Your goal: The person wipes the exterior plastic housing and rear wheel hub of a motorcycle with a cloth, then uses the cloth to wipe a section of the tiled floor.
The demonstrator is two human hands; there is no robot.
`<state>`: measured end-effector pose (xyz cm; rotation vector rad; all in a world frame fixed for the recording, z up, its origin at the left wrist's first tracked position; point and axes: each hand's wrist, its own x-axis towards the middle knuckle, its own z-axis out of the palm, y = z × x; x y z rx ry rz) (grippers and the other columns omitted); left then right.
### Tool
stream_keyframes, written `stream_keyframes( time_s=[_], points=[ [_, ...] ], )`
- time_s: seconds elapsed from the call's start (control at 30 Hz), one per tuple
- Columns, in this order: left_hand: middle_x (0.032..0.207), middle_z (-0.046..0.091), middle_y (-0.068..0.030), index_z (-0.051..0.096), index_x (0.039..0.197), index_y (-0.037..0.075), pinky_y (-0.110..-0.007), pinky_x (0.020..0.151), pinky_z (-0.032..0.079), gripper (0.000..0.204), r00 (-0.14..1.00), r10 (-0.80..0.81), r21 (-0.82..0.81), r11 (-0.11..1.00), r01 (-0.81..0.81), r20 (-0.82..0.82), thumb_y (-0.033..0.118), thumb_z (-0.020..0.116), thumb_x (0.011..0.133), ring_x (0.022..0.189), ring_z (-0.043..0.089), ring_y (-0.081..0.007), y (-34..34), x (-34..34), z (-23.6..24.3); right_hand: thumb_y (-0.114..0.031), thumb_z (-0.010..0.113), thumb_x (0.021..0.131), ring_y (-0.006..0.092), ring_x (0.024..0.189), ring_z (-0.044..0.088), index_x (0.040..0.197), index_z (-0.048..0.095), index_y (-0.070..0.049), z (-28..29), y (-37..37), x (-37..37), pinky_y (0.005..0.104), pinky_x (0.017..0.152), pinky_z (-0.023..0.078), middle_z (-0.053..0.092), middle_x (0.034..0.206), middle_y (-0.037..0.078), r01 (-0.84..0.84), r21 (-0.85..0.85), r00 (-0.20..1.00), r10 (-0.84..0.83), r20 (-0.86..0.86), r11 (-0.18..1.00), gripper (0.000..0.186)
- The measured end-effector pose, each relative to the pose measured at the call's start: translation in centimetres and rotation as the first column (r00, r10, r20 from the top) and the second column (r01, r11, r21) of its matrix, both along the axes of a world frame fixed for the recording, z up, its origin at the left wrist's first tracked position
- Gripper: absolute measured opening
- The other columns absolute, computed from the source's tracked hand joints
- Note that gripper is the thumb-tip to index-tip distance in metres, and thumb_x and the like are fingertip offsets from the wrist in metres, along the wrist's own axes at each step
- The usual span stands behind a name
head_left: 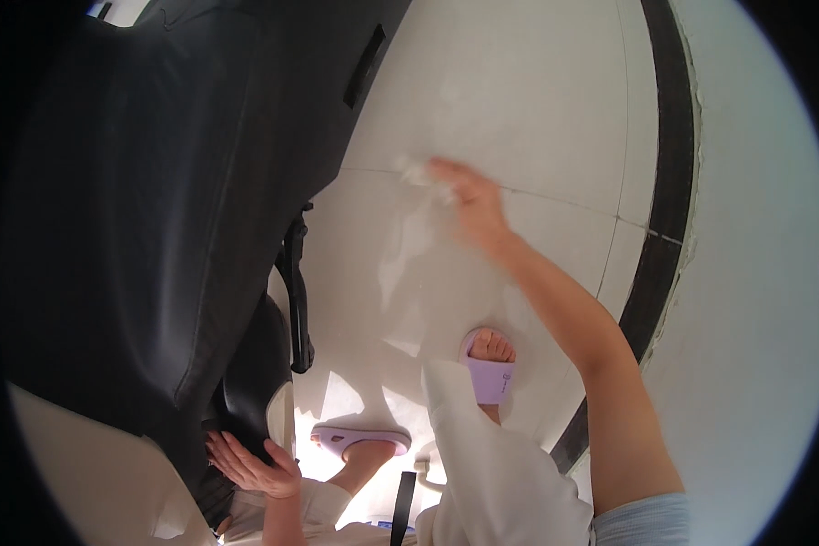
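My right hand (471,202) is stretched out over the pale floor, smeared by motion. Its fingers are closed on a crumpled whitish piece (416,171), which looks like a tissue or thin cloth; the blur hides its exact kind. At the lower left, my left hand (257,469) lies with its fingers stretched out against a glossy black curved part (253,369). That part belongs to, or sits right beside, a large black leather-like upholstered piece (146,191) filling the left side.
Pale tiles cover the floor (519,109). A dark skirting strip (672,136) runs along the white wall (760,273) on the right. A black bracket-like part (296,300) juts from the upholstered piece. My feet wear lilac slippers (490,382).
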<state>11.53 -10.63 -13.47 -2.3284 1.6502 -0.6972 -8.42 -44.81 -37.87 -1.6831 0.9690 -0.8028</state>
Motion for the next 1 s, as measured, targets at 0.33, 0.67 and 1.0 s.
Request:
stream_keyframes(
  time_s=[0.33, 0.67, 1.0],
  points=[
    [0.133, 0.045, -0.0239, 0.043, 0.129, -0.008, -0.049, 0.106, 0.026, 0.049, 1.000, -0.001, 0.034, 0.999, 0.001, 0.005, 0.024, 0.040, 0.092, 0.125, 0.041, -0.0386, -0.3, 0.1, -0.1, -0.016, 0.042, 0.090, 0.0309, 0.110, 0.054, 0.130, 0.046, -0.002, -7.1, -24.0, -19.2, 0.0397, 0.094, 0.042, 0.055, 0.121, 0.018, 0.587, -0.253, 0.552, -0.609, -0.570, 0.769, 0.043],
    [0.132, 0.046, -0.0236, 0.043, 0.130, -0.007, -0.048, 0.106, 0.026, 0.052, 0.999, 0.012, 0.064, 0.998, -0.014, 0.030, 0.027, 0.040, 0.091, 0.124, 0.042, -0.0393, 0.4, 0.2, 0.2, -0.039, 0.035, 0.095, 0.0316, 0.137, 0.021, 0.138, 0.033, -0.004, -5.9, -23.5, 0.3, 0.0525, 0.108, 0.022, 0.027, 0.147, 0.015, -0.097, -0.384, 0.582, -0.260, -0.770, 0.918, 0.056],
    [0.131, 0.047, -0.0243, 0.044, 0.129, -0.008, -0.048, 0.105, 0.026, 0.053, 0.999, 0.027, 0.061, 0.998, -0.029, 0.029, 0.028, 0.040, 0.090, 0.124, 0.043, -0.0397, 0.4, 0.1, 0.2, 0.010, 0.046, 0.074, 0.0276, 0.119, 0.049, 0.112, 0.062, -0.010, -3.3, -5.4, 5.3, 0.0397, 0.098, 0.042, 0.055, 0.127, 0.004, -0.546, -0.240, 0.834, 0.496, -0.241, 0.803, 0.045]
  ],
)
